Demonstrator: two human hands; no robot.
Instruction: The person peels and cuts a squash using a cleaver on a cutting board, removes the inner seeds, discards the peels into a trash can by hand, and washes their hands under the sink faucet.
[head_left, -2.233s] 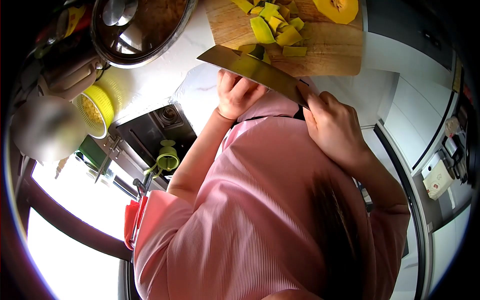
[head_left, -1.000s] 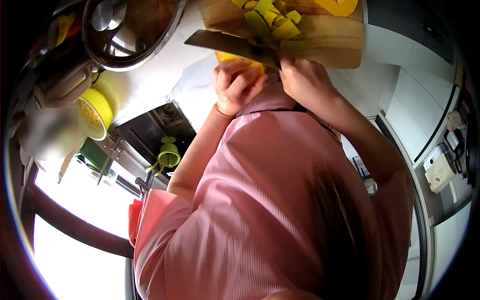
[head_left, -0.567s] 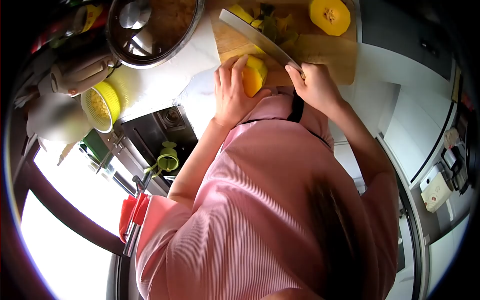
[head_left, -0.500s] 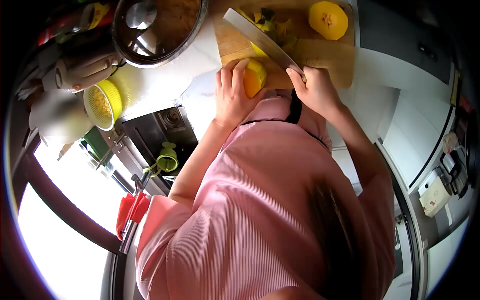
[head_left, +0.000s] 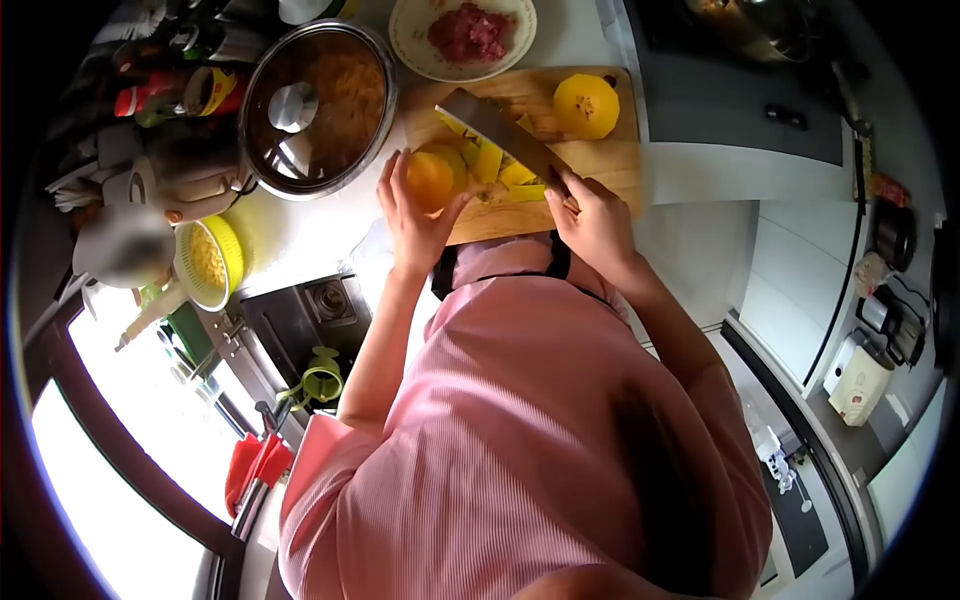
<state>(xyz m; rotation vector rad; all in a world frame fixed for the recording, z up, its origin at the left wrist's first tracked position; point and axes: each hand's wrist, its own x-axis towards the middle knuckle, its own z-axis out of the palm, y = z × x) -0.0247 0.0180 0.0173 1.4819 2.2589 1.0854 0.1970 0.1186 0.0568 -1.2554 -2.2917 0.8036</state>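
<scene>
On the left edge of the wooden cutting board (head_left: 620, 165), my left hand (head_left: 415, 222) grips a peeled, orange-yellow pumpkin piece (head_left: 432, 180) between thumb and fingers. My right hand (head_left: 598, 225) is closed around the handle of a broad kitchen knife (head_left: 505, 138). The blade slants up and left above the board, apart from the held piece. Beneath and beside the blade lie several yellow peelings (head_left: 488, 160), partly hidden by it. Another pumpkin piece (head_left: 586, 106), cut face up with seedy flesh in the middle, rests at the board's far right corner.
Beyond the board stands a bowl (head_left: 405, 48) of raw cut meat (head_left: 470, 35). A glass-lidded pan (head_left: 390, 110) is at the left, with a yellow basket (head_left: 236, 255) of pale kernels nearer the sink (head_left: 290, 325). To the right is a dark cooktop (head_left: 720, 100).
The camera view has shifted, bringing the meat bowl and cooktop into sight. My left fingers have moved from over the pumpkin piece to its sides. The knife stays in my right hand.
</scene>
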